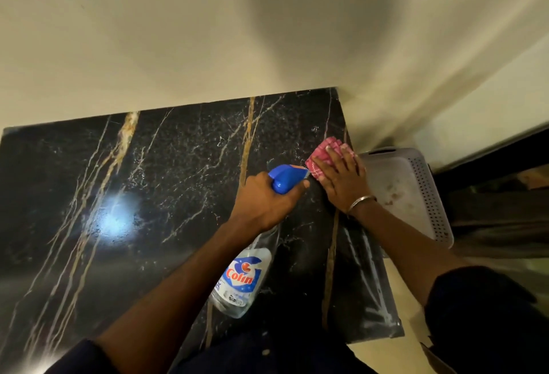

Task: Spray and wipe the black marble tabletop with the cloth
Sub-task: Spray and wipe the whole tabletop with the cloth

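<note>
Left hand gripped the neck of the Colin spray bottle, fingers curled tight under its blue trigger head, with the clear body hanging toward 6 o'clock over the black marble tabletop. Right hand lay flat on the pink checked cloth, fingers straight and spread wide, pressing it down. The cloth sat at the tabletop's 2 o'clock corner, just beside the nozzle. Metal bangle on right wrist. Grey perforated plastic basket at 3 o'clock, off the table edge. Lamp glare at 9 o'clock.
</note>
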The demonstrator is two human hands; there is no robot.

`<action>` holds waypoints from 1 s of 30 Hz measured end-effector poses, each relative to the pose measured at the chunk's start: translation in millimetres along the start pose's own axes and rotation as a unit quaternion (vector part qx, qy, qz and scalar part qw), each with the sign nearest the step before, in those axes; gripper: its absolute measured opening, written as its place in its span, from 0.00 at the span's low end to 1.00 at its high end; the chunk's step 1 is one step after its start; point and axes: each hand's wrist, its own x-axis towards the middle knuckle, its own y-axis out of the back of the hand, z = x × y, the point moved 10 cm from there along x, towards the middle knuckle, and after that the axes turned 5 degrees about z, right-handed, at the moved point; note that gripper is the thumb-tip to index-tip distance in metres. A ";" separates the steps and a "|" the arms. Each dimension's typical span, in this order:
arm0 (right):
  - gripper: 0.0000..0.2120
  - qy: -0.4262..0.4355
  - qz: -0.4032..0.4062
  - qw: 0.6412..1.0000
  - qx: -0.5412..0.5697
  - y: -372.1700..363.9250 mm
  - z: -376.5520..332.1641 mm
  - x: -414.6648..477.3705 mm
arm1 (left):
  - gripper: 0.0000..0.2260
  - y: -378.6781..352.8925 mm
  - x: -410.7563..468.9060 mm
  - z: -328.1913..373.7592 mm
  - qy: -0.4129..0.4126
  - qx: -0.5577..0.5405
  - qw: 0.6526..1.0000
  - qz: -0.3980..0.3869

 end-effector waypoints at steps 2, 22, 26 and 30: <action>0.27 -0.007 0.020 1.000 0.000 0.4 -5.3 -22.7 | 0.09 -3.6 -7.0 3.2 -0.007 -0.011 1.000 -0.009; 0.27 -0.077 0.038 0.996 -0.004 -17.1 -72.5 -209.6 | 0.08 -21.6 -96.6 3.5 -0.066 -0.010 0.996 -0.067; 0.26 -0.130 0.061 0.989 0.022 -19.1 -89.7 -206.3 | 0.09 -21.1 -107.2 0.2 -0.072 -0.003 0.996 -0.057; 0.25 -0.058 0.048 0.997 0.035 -31.4 -125.5 -208.7 | 0.11 -21.5 -116.6 4.4 -0.094 -0.003 0.994 -0.062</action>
